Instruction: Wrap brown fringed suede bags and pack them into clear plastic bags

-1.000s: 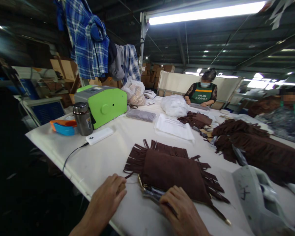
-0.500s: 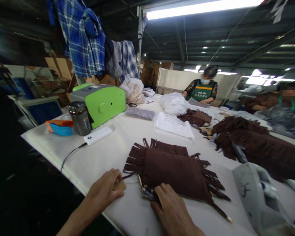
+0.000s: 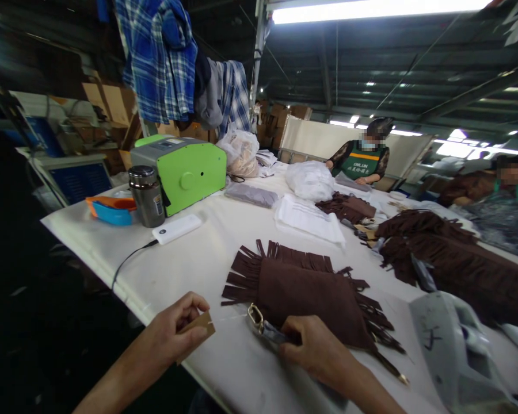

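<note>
A dark brown fringed bag (image 3: 304, 290) lies flat on the white table (image 3: 190, 270) in front of me, its fringes spread at the sides and far edge. My left hand (image 3: 179, 330), near the table's front edge, pinches a small brown cardboard tag (image 3: 204, 329) between thumb and fingers. My right hand (image 3: 313, 348) is at the bag's near edge, its fingers closed on a wrapped strap end. From that grip a gold metal clasp (image 3: 255, 317) sticks out toward the left. The wrapping looks like greyish plastic; part of the strap is hidden under my fingers.
A grey plastic device (image 3: 446, 339) stands at the right, near more brown fringed bags (image 3: 457, 253). On the left are a green machine (image 3: 192, 178), a steel cup (image 3: 147, 198) and a white power bank (image 3: 176, 229). A co-worker (image 3: 360, 158) works across the table.
My left hand has drawn the cardboard tag leftward, away from the bag. My right hand has tightened round the wrapped strap, and the gold clasp now tips up clear of the bag.
</note>
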`<act>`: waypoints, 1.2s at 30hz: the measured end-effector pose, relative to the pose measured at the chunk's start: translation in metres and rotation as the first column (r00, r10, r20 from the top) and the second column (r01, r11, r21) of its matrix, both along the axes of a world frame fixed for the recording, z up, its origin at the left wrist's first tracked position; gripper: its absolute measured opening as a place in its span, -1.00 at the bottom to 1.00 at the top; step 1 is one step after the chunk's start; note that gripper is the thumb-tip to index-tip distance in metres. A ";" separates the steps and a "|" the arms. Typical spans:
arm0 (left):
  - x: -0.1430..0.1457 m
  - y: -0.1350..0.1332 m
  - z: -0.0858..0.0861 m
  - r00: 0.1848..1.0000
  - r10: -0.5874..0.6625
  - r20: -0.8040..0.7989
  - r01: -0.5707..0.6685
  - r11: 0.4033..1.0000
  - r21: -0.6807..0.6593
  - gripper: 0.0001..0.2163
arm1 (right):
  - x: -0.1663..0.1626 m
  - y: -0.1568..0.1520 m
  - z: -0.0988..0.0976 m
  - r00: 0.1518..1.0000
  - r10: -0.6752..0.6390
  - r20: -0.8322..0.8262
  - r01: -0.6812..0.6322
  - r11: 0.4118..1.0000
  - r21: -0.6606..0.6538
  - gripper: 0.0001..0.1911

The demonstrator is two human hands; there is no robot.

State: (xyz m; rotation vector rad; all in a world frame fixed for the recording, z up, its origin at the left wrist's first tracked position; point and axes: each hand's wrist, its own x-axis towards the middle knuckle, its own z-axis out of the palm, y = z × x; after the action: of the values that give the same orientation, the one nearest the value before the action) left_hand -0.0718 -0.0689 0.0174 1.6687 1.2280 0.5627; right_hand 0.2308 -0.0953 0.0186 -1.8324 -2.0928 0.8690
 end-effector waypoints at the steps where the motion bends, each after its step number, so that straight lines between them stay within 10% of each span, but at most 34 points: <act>1: -0.004 -0.002 0.004 1.000 -0.006 0.020 0.007 1.000 -0.014 -0.60 | 0.003 0.002 -0.001 0.999 -0.011 -0.049 0.009 0.999 -0.038 -0.86; 12: -0.005 -0.009 0.005 0.996 -0.036 -0.084 0.033 0.999 -0.036 -0.68 | 0.016 0.014 -0.007 0.920 -0.161 -0.356 0.049 0.952 -0.302 -0.85; 18: 0.019 -0.027 -0.015 0.983 -0.137 -0.125 0.126 0.988 -0.094 -0.86 | 0.012 0.013 0.003 0.973 -0.070 -0.220 0.024 0.979 -0.202 -0.87; 26: 0.073 -0.047 -0.047 0.975 -0.185 0.119 0.204 0.964 -0.169 -0.81 | 0.004 0.012 0.011 0.905 -0.161 -0.393 0.012 0.935 -0.354 -0.87; 32: 0.134 -0.054 -0.079 0.818 0.039 0.574 0.219 0.902 -0.373 -0.50 | -0.021 -0.006 0.036 0.995 0.074 0.069 -0.085 0.982 0.172 -0.91; 36: 0.142 -0.055 -0.080 0.764 0.171 0.623 0.095 0.924 -0.370 -0.59 | -0.030 -0.023 0.039 0.985 0.164 0.061 -0.169 0.981 0.096 -0.92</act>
State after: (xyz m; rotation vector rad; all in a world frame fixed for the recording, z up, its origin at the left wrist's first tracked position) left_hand 0.0697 -0.1241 -0.0629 0.9790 0.7831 0.7872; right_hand 0.2005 -0.1183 0.0577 -1.6662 -2.3047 0.7434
